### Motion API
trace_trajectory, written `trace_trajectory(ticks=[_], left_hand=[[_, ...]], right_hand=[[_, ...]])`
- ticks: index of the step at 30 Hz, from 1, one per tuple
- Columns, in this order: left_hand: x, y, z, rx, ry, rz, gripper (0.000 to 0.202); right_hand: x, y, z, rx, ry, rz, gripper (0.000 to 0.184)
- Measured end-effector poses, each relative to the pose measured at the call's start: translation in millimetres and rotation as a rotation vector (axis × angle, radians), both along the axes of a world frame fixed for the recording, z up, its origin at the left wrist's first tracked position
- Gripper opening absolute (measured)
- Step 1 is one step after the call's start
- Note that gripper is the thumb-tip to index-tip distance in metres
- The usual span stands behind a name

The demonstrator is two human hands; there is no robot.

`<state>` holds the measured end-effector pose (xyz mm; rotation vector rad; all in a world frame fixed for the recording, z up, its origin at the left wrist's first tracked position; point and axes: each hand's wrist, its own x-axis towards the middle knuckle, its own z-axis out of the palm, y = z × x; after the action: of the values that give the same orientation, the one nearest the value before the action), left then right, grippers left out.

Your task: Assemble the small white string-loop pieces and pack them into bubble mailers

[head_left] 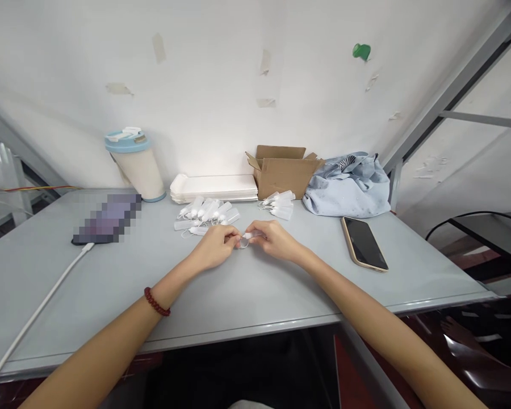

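Observation:
Above the middle of the table my right hand point(273, 237) is closed around a small translucent plastic bottle point(251, 233) with a white end. A thin looped strap point(243, 243) hangs from that end, and my left hand point(218, 245) pinches it between thumb and fingertips. Both hands are close together, a short gap apart. Just beyond my left hand lies a loose pile of similar translucent bottles point(208, 210), several of them with thin loops. A smaller group of such bottles point(279, 204) rests beyond my right hand, in front of the cardboard box.
Along the wall stand a cream tumbler point(142, 170) with a blue lid, a stack of white flat packs point(215, 187), an open cardboard box point(285, 176) and a crumpled light-blue cloth point(349, 190). A phone point(365, 243) lies right; a blurred device point(108, 218) with a white cable point(42, 312) lies left.

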<state>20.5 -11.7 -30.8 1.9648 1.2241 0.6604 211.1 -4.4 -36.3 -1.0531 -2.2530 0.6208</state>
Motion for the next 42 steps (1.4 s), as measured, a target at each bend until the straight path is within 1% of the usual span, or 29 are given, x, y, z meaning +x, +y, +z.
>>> trace_trajectory(ticks=[6, 11, 14, 21, 27, 36, 42], left_hand=[[0.0, -0.6, 1.7, -0.020, -0.035, 0.011, 0.022], [0.6, -1.1, -0.2, -0.048, -0.061, 0.008, 0.023], [0.7, -0.9, 0.3, -0.064, -0.086, 0.015, 0.024], [-3.4, 1.7, 11.2, -0.083, -0.150, 0.029, 0.029], [-7.2, 2.5, 18.5, -0.123, -0.166, 0.084, 0.035], [-6.0, 1.9, 15.5, -0.070, -0.150, 0.082, 0.031], [-6.3, 3.0, 15.6, -0.022, -0.114, 0.067, 0.028]], right_hand=[[-1.3, -1.3, 0.2, 0.042, 0.014, 0.009, 0.016], [-2.2, -2.2, -0.7, 0.059, 0.006, 0.020, 0.019], [-2.2, -1.6, -0.4, 0.057, 0.006, 0.018, 0.018], [-0.9, 1.2, 7.1, 0.039, 0.057, -0.017, 0.010], [2.8, 3.7, 9.9, 0.072, 0.075, -0.041, 0.014], [2.0, 4.1, 7.5, 0.088, 0.043, -0.023, 0.014], [2.2, 3.1, 10.4, 0.067, 0.045, -0.015, 0.012]])
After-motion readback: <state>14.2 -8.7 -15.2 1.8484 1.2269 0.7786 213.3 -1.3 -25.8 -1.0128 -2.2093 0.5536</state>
